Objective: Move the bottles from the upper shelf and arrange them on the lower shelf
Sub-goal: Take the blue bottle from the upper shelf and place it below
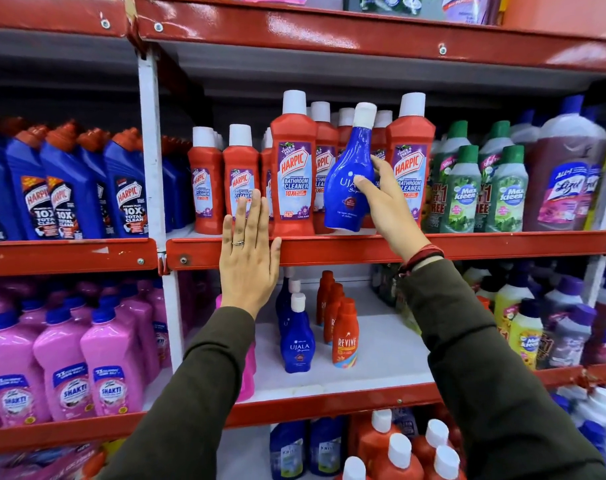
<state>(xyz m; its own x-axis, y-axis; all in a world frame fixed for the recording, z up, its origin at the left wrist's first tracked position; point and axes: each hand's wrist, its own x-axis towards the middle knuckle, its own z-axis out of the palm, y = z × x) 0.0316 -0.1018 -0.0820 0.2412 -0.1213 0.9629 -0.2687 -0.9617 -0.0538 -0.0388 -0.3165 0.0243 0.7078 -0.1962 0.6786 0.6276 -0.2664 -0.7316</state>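
My right hand (386,202) grips a blue Ujala bottle (346,188) with a white cap, tilted left at the front of the upper shelf (468,245), in front of the red Harpic bathroom cleaner bottles (293,174). My left hand (249,258) is flat and open, fingers together, against the upper shelf's red front edge and a small red Harpic bottle (241,174). On the lower shelf (381,348) stand a row of blue Ujala bottles (297,341) and a row of orange Revive bottles (345,334).
Blue Harpic bottles (69,188) fill the upper left bay, green Max Kleen (468,188) and purple Lizol bottles (568,181) the right. Pink Shakti bottles (66,362) crowd the lower left. A white upright post (152,150) divides the bays. Bare white shelf lies right of the Revive row.
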